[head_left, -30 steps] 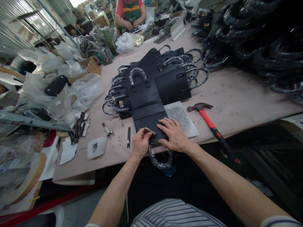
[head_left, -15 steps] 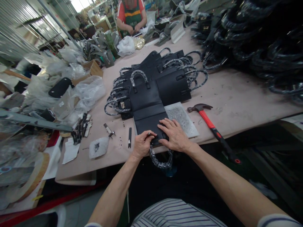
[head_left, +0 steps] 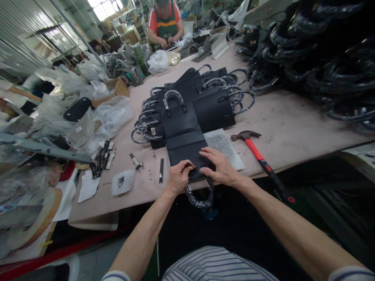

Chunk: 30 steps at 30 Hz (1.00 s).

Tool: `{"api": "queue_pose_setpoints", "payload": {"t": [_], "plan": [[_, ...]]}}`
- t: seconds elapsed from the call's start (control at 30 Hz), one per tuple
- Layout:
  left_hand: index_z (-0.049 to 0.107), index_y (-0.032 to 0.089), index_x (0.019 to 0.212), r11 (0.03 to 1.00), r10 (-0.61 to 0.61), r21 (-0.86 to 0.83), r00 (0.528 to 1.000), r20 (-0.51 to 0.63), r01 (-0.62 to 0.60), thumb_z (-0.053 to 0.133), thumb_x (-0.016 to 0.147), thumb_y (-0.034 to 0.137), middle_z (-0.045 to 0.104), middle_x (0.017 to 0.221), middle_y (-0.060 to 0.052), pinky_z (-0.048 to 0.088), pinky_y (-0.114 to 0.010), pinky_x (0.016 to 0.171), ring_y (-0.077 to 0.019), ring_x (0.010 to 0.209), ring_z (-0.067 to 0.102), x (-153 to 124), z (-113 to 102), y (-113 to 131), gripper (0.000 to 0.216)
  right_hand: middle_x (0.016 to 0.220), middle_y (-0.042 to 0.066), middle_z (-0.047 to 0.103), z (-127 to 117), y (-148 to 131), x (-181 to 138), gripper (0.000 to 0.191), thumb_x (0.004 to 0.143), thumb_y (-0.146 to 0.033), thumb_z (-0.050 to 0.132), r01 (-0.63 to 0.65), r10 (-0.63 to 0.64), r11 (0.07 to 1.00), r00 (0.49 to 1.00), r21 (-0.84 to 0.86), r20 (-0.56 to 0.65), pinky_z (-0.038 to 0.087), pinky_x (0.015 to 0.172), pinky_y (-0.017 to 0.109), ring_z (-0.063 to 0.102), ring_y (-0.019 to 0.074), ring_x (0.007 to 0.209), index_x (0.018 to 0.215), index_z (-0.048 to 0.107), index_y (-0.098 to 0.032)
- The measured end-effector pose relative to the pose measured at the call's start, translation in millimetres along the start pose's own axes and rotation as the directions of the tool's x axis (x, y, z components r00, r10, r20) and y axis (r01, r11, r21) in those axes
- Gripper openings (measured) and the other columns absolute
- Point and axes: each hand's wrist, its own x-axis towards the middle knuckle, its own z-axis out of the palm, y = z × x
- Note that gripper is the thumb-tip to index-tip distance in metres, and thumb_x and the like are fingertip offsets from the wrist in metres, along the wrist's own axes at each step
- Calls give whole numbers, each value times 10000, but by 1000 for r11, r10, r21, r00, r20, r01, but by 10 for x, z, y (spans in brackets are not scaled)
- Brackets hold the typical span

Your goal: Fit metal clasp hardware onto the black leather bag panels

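A black bag panel (head_left: 187,153) lies open at the table's front edge, its plastic-wrapped handle (head_left: 200,201) hanging over the edge. My left hand (head_left: 179,176) is closed in a pinch around a short dark rod-like tool (head_left: 188,164) above the panel's left part; most of that tool is hidden by the fingers. On the right side of the panel, my right hand (head_left: 220,168) is open, fingers bent and thumb apart from them. Whether its fingertips press on the leather I cannot tell. Beneath the panel shows a pale, worn pad (head_left: 225,147).
A claw hammer (head_left: 259,156) with a red-black handle lies right, its end past the table edge. Behind are stacked black bag pieces (head_left: 215,107). At left lie a flat black tool (head_left: 161,171), a metal tool (head_left: 136,161) and a plastic-lined container (head_left: 123,182). A co-worker (head_left: 165,27) is across the table.
My right hand has drawn up from lying flat on the panel to bent fingers. My left hand has turned slightly, still pinching the dark tool. The view has shifted a little.
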Motion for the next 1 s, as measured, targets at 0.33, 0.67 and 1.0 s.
{"api": "queue_pose_setpoints", "payload": {"t": [0.33,0.67,1.0], "plan": [[673,207,877,998,65,22,998,-17,-65,551,924,188,731,840,-28,545,-267,770,-157,787,692,-51,81,-94,133,1079,251,629,-925,655,-714,481,959,-448,483,-571,583,522,781,-634,-224,507,847,481,626,385,999,1191,634,-54],[680,206,866,996,93,22,992,-85,-91,563,914,179,731,808,-19,530,-245,713,-146,730,684,-86,91,-132,129,597,3,524,-1036,533,-559,124,755,-207,620,-907,876,269,370,323,309,418,470,272,498,161,500,734,498,-208],[688,202,865,993,112,40,989,-94,-108,577,907,155,727,807,-23,548,-251,749,-143,719,684,-82,124,-189,127,636,-43,488,-1101,-649,-125,303,968,-530,483,-547,612,732,790,405,-40,335,411,235,439,121,452,931,516,-231]]}}
